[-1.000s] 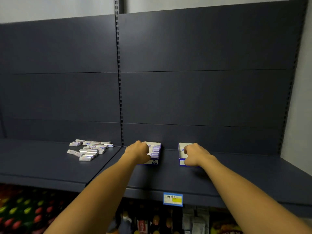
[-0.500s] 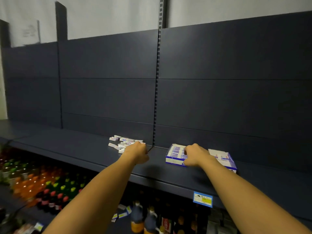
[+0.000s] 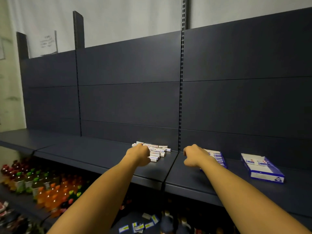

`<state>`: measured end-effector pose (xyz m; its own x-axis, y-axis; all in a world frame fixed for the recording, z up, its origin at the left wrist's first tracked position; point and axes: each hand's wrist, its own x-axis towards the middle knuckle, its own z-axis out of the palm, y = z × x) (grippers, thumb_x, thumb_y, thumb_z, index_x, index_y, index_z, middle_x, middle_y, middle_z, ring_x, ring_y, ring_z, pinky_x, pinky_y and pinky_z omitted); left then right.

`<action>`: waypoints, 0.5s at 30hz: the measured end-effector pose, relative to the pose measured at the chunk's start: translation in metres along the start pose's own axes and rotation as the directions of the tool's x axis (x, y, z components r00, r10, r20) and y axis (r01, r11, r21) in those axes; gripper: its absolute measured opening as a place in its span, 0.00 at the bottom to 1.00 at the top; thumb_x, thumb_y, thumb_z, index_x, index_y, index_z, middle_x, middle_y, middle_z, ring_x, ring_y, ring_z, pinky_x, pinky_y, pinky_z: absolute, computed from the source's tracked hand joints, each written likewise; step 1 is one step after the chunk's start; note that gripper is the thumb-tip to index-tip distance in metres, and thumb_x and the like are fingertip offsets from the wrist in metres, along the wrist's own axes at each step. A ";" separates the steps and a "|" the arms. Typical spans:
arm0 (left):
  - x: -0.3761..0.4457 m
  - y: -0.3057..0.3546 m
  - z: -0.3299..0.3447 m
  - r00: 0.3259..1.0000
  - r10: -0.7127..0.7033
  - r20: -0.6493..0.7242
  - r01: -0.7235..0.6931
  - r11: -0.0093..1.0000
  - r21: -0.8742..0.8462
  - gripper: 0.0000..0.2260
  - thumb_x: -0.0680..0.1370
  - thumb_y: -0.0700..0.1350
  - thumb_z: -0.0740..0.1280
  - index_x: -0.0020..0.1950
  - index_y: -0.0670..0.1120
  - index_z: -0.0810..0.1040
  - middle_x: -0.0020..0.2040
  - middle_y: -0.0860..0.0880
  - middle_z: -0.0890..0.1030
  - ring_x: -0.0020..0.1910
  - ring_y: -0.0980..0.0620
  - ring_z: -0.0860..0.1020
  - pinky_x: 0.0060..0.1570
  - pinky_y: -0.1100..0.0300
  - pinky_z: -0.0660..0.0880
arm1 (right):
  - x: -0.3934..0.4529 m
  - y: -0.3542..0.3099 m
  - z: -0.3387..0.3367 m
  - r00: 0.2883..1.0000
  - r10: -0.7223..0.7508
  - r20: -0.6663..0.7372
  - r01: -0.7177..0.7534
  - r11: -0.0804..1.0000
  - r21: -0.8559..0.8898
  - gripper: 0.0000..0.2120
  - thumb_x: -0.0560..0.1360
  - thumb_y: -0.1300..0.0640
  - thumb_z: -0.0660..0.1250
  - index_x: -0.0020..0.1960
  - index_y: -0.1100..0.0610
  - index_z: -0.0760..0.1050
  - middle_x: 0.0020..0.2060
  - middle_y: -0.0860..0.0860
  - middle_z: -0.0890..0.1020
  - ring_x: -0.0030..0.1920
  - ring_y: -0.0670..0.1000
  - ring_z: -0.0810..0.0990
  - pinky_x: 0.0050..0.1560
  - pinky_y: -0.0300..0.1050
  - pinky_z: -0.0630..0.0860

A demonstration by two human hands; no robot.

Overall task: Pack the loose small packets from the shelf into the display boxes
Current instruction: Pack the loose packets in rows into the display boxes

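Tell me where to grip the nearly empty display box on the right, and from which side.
Take the nearly empty display box by its two long side walls, coming down from above. It lies flat on the shelf with its open top up, apart from the filled box, so both walls look reachable.

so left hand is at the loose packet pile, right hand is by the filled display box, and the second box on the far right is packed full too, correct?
Not quite. In the head view the far-right display box is mostly empty, its white floor showing. The rest holds: the left hand is at the loose packets, the right hand by the filled box.
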<state>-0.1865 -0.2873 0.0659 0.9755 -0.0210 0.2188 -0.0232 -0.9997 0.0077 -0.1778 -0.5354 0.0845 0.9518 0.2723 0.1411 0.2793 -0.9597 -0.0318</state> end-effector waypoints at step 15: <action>0.035 -0.117 0.043 0.996 0.010 0.086 -0.005 0.998 -0.056 0.13 0.80 0.45 0.66 0.62 0.45 0.82 0.58 0.44 0.81 0.53 0.44 0.80 0.56 0.49 0.80 | 0.067 -0.095 0.042 0.998 0.024 0.058 -0.025 1.000 0.007 0.13 0.74 0.62 0.63 0.57 0.59 0.77 0.49 0.54 0.77 0.43 0.55 0.77 0.38 0.45 0.73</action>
<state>-0.1403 -0.1716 0.0308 0.9905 -0.0322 0.1338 -0.0407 -0.9973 0.0610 -0.1354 -0.4233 0.0551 0.9641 0.2525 0.0826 0.2565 -0.9656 -0.0426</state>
